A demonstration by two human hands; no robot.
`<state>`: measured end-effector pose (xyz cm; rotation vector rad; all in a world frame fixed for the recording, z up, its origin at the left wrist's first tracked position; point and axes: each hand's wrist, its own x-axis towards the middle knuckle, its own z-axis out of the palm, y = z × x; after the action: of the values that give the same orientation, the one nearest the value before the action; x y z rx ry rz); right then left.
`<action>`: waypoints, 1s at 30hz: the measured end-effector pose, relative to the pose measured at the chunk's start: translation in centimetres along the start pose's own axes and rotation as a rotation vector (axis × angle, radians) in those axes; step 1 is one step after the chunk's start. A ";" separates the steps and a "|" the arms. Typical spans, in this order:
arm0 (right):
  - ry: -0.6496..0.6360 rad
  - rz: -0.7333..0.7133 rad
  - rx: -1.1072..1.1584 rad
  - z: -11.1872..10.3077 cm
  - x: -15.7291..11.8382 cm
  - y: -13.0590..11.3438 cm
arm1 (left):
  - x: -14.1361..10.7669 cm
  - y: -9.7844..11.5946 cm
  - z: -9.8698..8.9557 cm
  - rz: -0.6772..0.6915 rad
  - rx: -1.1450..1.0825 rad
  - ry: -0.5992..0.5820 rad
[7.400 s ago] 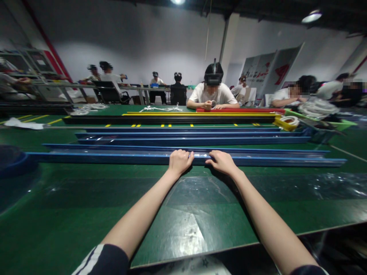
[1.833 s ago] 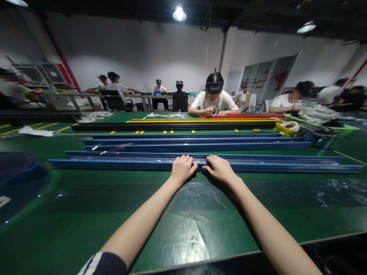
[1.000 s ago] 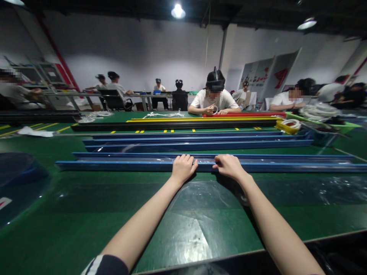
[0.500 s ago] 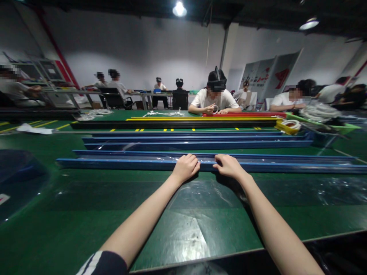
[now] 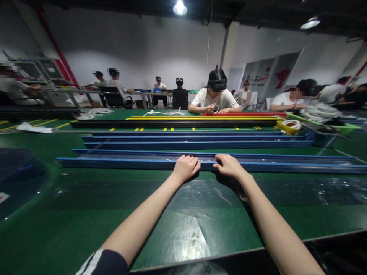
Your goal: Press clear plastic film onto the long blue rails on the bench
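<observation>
A long blue channel profile lies crosswise on the green tabletop, its raised sides running left to right. My left hand is closed over its near wall, fingers curled into the trough. A short gap to the right, my right hand grips the same wall, thumb on the near side and fingers over the top. Some clear film glints inside the trough. Between my forearms and beyond them, a strip of clear plastic film lies flat on the table. Just behind the held profile lie more blue profiles.
Farther back are a black profile, a yellow strip and a red strip. A yellow tray holds white coils. A blue clear-sided bundle lies at left. A co-worker sits opposite, holding a white ring.
</observation>
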<state>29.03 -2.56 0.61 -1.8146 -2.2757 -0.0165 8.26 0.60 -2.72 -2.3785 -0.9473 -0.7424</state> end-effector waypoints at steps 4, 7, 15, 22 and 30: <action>-0.011 0.006 0.006 -0.2 -0.1 -0.1 | 0.0 0.1 -0.1 -0.026 -0.022 -0.029; -0.029 0.020 0.011 -0.3 -0.1 -0.2 | 0.0 0.1 -0.2 -0.043 -0.032 -0.043; -0.021 0.005 0.006 -0.2 0.0 -0.1 | 0.0 0.2 -0.1 -0.064 -0.027 -0.080; -0.033 0.014 0.005 -0.2 0.0 -0.2 | 0.1 0.3 -0.2 -0.088 -0.018 -0.081; -0.036 0.014 0.004 -0.3 0.0 -0.2 | 0.1 0.4 -0.1 -0.116 -0.034 -0.090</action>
<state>28.86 -2.70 0.98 -1.8436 -2.2860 0.0232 8.56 0.35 -2.61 -2.4202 -1.1263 -0.7038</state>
